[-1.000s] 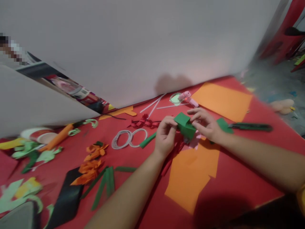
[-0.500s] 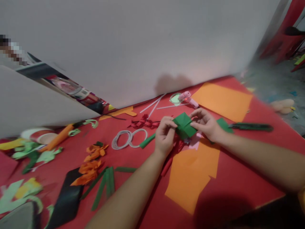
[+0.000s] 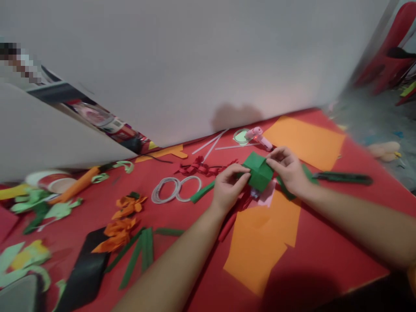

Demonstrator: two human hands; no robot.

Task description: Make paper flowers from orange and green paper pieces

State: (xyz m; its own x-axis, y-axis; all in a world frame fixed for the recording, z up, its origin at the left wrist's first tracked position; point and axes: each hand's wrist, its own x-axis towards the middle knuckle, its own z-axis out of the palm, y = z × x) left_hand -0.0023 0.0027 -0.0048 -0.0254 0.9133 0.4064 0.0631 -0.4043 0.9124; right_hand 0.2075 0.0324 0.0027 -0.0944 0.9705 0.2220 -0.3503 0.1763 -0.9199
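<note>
A small square of green paper [image 3: 259,173] with crease lines is held up above the red table [image 3: 325,212]. My left hand [image 3: 229,184] pinches its left edge between thumb and fingers. At its upper right edge, my right hand [image 3: 286,169] grips the paper the same way. Below the paper lie a cut sheet of orange paper [image 3: 260,242], a pale pink piece [image 3: 267,196] and a rolled red paper strip [image 3: 229,225]. Under my right wrist, more green paper [image 3: 307,174] is partly hidden.
A pink glue gun [image 3: 259,138] with a red light lies near the wall, beside a large orange sheet [image 3: 308,141]. A cutter knife [image 3: 342,177] is at right. Wire coils [image 3: 165,190], orange paper flowers [image 3: 118,232], green strips [image 3: 147,249] and a black phone-like slab [image 3: 85,271] lie left.
Both hands have shifted slightly right with the green paper. The paper has turned a little, and my right fingers now hold it nearer its upper corner.
</note>
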